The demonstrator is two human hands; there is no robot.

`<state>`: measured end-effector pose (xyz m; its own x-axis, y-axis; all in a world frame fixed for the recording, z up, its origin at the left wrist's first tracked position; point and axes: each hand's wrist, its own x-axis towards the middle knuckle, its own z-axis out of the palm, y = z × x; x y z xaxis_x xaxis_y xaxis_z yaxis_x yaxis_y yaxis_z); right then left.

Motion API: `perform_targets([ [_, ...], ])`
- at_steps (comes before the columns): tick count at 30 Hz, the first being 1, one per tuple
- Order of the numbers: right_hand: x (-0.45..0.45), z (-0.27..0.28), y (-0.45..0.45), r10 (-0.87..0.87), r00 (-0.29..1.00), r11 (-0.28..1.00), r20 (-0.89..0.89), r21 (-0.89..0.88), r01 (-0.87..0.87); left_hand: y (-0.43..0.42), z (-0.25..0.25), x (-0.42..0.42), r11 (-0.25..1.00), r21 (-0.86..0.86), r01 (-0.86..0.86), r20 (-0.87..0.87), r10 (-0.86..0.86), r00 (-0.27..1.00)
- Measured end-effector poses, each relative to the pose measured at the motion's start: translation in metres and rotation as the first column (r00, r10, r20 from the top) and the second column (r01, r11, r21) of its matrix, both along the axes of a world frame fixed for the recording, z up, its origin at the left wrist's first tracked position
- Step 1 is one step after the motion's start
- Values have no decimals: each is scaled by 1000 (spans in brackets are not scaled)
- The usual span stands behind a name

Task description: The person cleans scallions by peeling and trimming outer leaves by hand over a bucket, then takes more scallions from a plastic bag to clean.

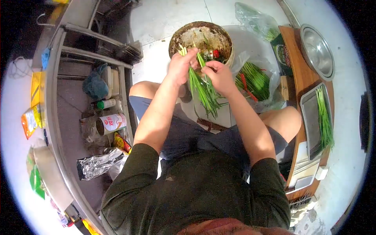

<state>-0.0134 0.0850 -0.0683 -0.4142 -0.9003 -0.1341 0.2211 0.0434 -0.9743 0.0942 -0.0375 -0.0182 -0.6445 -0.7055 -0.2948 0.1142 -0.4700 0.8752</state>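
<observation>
Over the bin, my left hand (182,65) is closed around a bunch of chives (203,96). Their pale cut ends stick up above the fist, and the green leaves hang down between my knees. My right hand (220,78) is beside it, thumb and fingers pinched on a few green stalks that slant up between the hands. A round bin (178,41) with a stained, rusty-looking inside stands on the floor just beyond; scraps and something red lie in it.
Right of the bin, a clear plastic bag (276,74) holds a thick bundle of chives (253,80) with a red tie. A wooden bench (291,43) at right carries a steel bowl (317,51) and a metal tray (311,135) with chives. Metal shelving (58,98) stands at left.
</observation>
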Motion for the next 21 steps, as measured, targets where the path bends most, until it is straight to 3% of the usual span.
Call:
perform_targets([
  [6, -8, 16, 16, -90, 986, 996, 141, 19, 89, 3, -3, -5, 997, -70, -23, 64, 28, 998],
  [11, -16, 18, 24, -101, 983, 994, 153, 50, 95, 14, -8, -13, 981, -174, -82, 176, 113, 978],
  [13, -19, 19, 26, -116, 984, 990, 138, 97, 103, 17, -8, -15, 990, -121, -71, 129, 87, 988],
  [17, -22, 9, 25, -121, 993, 990, -3, 79, 120, 26, 0, -17, 978, -208, 34, 186, 6, 983],
  [21, -22, -14, 21, -127, 982, 992, -143, -1, 128, 23, -6, -19, 945, -321, 54, 267, 36, 963],
])
